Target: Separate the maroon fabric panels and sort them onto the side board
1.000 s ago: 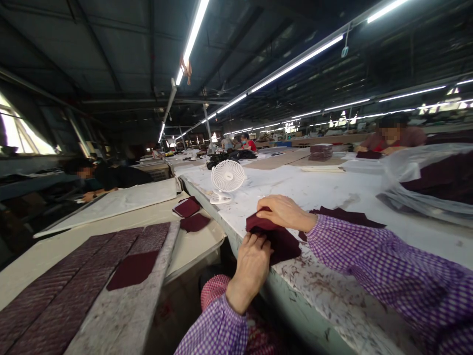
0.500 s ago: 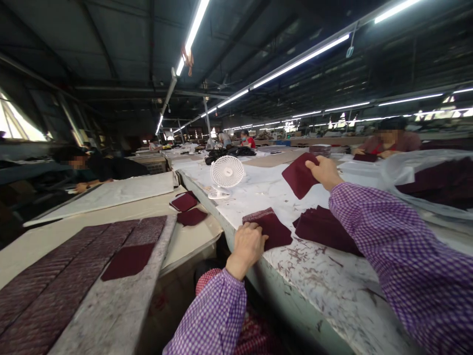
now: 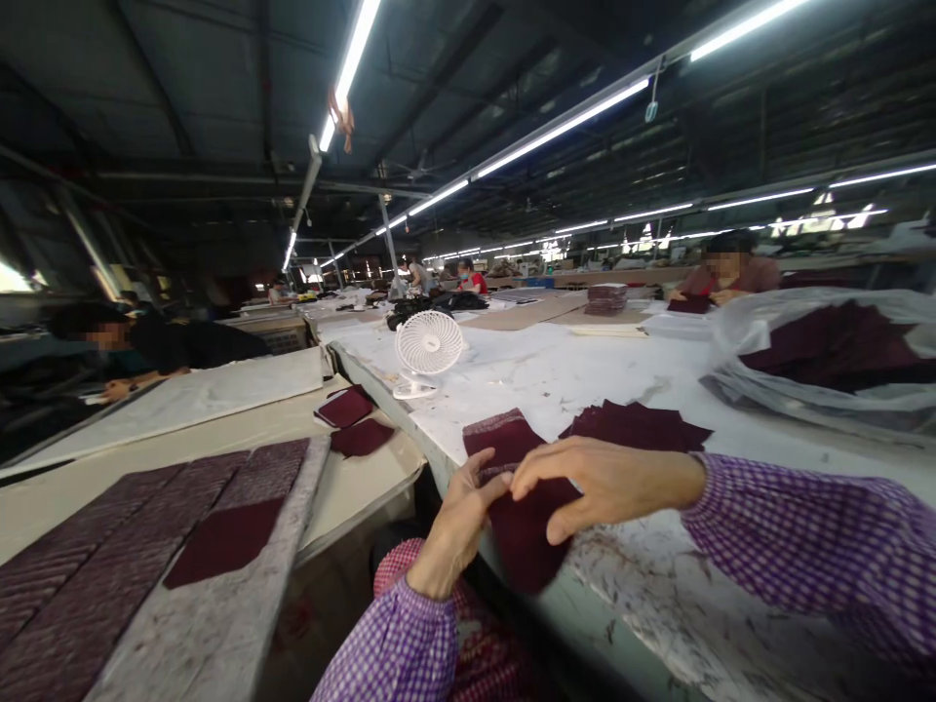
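A maroon fabric piece (image 3: 530, 551) hangs between my hands over the front edge of the white table. My left hand (image 3: 457, 517) pinches its upper left corner between thumb and fingers. My right hand (image 3: 606, 483) grips the same piece, index fingertip close to my left thumb and its own thumb lying on the cloth. Just behind my hands lies a small maroon fabric stack (image 3: 504, 434) with a speckled strip along its far edge. A fanned maroon fabric pile (image 3: 636, 426) sits to the right, partly hidden by my right hand.
A white clip fan (image 3: 429, 343) stands on the white table (image 3: 526, 366). At right is a clear plastic bag (image 3: 731, 336) of maroon pieces. On the left, a grey board (image 3: 212, 634) carries rows of maroon pieces. Co-workers (image 3: 738, 268) sit at both sides.
My right hand has brought the maroon fabric piece from the right, down and left to my left hand. My left hand has lifted off the small stack and now pinches that piece.
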`<state>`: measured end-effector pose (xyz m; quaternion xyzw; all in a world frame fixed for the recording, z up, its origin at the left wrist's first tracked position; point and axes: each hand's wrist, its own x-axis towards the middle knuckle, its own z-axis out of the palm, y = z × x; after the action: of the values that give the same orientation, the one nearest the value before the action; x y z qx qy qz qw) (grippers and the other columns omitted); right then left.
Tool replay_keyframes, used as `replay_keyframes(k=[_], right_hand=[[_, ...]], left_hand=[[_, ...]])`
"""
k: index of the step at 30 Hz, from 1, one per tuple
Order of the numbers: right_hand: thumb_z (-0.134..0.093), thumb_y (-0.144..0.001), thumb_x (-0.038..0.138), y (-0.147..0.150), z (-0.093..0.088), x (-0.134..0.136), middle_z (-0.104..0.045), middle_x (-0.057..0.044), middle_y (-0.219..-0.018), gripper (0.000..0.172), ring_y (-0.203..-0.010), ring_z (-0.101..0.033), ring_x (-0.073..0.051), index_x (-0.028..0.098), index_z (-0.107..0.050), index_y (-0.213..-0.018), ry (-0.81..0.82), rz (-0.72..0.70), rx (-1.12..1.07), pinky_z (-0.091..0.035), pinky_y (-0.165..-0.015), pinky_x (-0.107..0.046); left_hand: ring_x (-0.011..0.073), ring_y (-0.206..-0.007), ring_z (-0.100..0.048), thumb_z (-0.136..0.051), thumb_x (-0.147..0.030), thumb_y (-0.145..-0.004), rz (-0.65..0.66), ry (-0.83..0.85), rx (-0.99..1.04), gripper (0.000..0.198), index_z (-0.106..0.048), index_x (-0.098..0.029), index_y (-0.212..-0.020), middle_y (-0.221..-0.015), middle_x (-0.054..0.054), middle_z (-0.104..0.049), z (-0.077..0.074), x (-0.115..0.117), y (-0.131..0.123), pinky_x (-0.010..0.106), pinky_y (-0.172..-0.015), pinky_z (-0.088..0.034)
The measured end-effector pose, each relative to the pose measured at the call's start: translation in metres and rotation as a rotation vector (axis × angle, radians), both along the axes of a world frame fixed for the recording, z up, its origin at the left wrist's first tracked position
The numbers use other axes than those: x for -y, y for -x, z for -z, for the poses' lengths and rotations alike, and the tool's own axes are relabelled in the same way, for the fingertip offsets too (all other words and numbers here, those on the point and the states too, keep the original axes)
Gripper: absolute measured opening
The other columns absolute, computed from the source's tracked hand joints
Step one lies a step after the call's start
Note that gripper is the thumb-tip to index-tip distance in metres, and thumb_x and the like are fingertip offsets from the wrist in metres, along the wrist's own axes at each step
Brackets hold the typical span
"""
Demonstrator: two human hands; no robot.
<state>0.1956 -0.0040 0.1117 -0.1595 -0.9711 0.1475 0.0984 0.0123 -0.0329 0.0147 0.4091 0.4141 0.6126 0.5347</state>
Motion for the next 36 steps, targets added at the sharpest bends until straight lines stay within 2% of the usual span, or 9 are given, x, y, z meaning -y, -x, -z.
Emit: replay_keyframes(k=[4,7,11,16,20,25,30,33,36], right_hand=[[-0.063,-0.077,0.040,-0.022,0.015,-0.019,-0.046,-0.011,-0.130,0.054,-0.116,-0.046,-0.023,0.021,-0.049,-0.126,0.099,0.278,-0.184,-0.039,-0.096,-0.037],[-0.061,-0.078,0.041,-0.033,0.029,-0.031,-0.053,-0.014,-0.118,0.069,-0.098,-0.056,-0.020,0.016,-0.035,-0.137,0.459,0.354,-0.162,-0.047,-0.083,-0.035],[-0.065,-0.075,0.032,-0.034,0.032,-0.024,-0.058,-0.003,-0.087,0.068,-0.066,-0.056,-0.010,0.014,-0.034,-0.134,0.876,0.303,-0.222,-0.050,-0.059,-0.024],[-0.068,-0.069,0.026,-0.038,0.027,-0.021,-0.059,-0.004,-0.086,0.063,-0.064,-0.057,-0.010,0.013,-0.041,-0.124,1.005,0.352,-0.185,-0.048,-0.051,-0.021],[-0.067,-0.068,0.023,-0.045,0.040,-0.032,-0.056,-0.002,-0.084,0.063,-0.061,-0.057,-0.011,0.013,-0.041,-0.124,0.966,0.385,-0.102,-0.050,-0.052,-0.024],[-0.064,-0.066,0.018,-0.047,0.052,-0.041,-0.050,0.001,-0.081,0.049,-0.060,-0.053,-0.009,0.012,-0.049,-0.113,0.765,0.414,-0.093,-0.051,-0.052,-0.025],[-0.062,-0.069,0.019,-0.044,0.052,-0.037,-0.053,-0.001,-0.084,0.047,-0.055,-0.052,-0.007,0.012,-0.050,-0.114,0.613,0.483,-0.038,-0.049,-0.050,-0.024],[-0.061,-0.071,0.018,-0.043,0.047,-0.034,-0.054,0.000,-0.080,0.050,-0.053,-0.052,-0.007,0.012,-0.048,-0.119,0.515,0.487,-0.010,-0.046,-0.050,-0.022],[-0.055,-0.076,0.017,-0.049,0.036,-0.033,-0.060,0.000,-0.071,0.045,-0.058,-0.057,-0.011,0.011,-0.050,-0.120,0.324,0.422,0.064,-0.045,-0.055,-0.021]], left_hand=[[0.0144,-0.078,-0.062,-0.074,-0.020,-0.061,0.083,-0.023,0.034,0.050,-0.060,-0.018,-0.109,-0.095,0.005,-0.067,0.008,0.010,-0.005,0.023,-0.070,-0.049],[0.0146,-0.083,-0.062,-0.072,-0.020,-0.064,0.154,-0.053,0.047,0.047,-0.060,-0.018,-0.110,-0.102,0.006,-0.066,0.000,0.021,-0.006,0.023,-0.073,-0.048],[0.0177,-0.085,-0.064,-0.074,-0.021,-0.064,0.226,-0.003,0.093,0.051,-0.058,-0.018,-0.112,-0.104,0.007,-0.066,-0.009,0.030,0.000,0.027,-0.076,-0.050],[0.0182,-0.079,-0.065,-0.072,-0.035,-0.069,0.285,0.036,-0.001,0.053,-0.057,-0.016,-0.116,-0.097,0.009,-0.067,-0.013,0.023,0.014,0.029,-0.070,-0.052],[0.0194,-0.085,-0.064,-0.063,-0.047,-0.075,0.295,-0.064,-0.289,0.052,-0.058,-0.012,-0.114,-0.094,0.011,-0.069,-0.016,0.003,0.004,0.030,-0.079,-0.050],[0.0216,-0.089,-0.062,-0.052,-0.053,-0.080,0.218,-0.245,-0.736,0.048,-0.066,-0.013,-0.102,-0.093,0.008,-0.070,-0.021,-0.017,-0.024,0.030,-0.080,-0.047],[0.0217,-0.092,-0.062,-0.020,-0.060,-0.089,0.138,-0.158,-0.780,0.067,-0.068,-0.014,-0.102,-0.090,0.008,-0.071,-0.028,-0.021,-0.026,0.033,-0.085,-0.046],[0.0205,-0.090,-0.063,-0.043,-0.054,-0.084,0.184,-0.199,-0.892,0.049,-0.065,-0.016,-0.107,-0.092,0.006,-0.071,-0.026,-0.026,-0.028,0.030,-0.083,-0.046],[0.0208,-0.091,-0.061,-0.063,-0.031,-0.074,0.155,-0.230,-1.156,0.036,-0.064,-0.020,-0.108,-0.097,0.004,-0.069,-0.020,-0.030,-0.036,0.030,-0.082,-0.045]])
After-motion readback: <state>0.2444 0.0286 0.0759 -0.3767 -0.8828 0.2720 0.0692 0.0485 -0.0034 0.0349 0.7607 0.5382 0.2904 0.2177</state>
